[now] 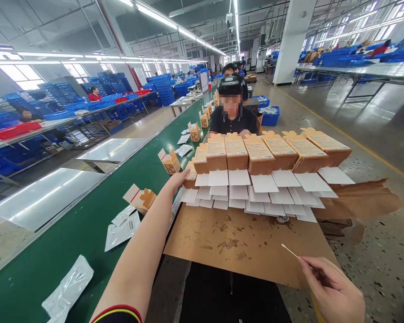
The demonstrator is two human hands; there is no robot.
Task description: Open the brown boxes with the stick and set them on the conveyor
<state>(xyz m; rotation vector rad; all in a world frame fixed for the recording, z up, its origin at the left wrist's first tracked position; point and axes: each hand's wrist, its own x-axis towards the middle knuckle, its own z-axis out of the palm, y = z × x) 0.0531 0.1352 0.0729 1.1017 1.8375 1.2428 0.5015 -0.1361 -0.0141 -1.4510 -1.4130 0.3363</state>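
My left arm reaches forward to the left end of a stack of small cardboard boxes [235, 150]. There my left hand [179, 178] is closed against the end cardboard box [190, 172]; its fingers are partly hidden. White flaps [239, 192] hang from the boxes toward me in layers. Low on the right, my right hand [333, 285] pinches a thin cotton swab [289, 250] between thumb and fingers, its pale tip pointing up and left. Beneath the swab lies a stained brown cardboard sheet [218, 237].
A green conveyor belt [97, 197] runs along my left, carrying open boxes [141, 198] and silver pouches [123, 229]. Across the stack sits a person in a dark shirt [234, 119]. Torn brown paper [360, 197] juts out at right. Blue crates [269, 115] stand farther back.
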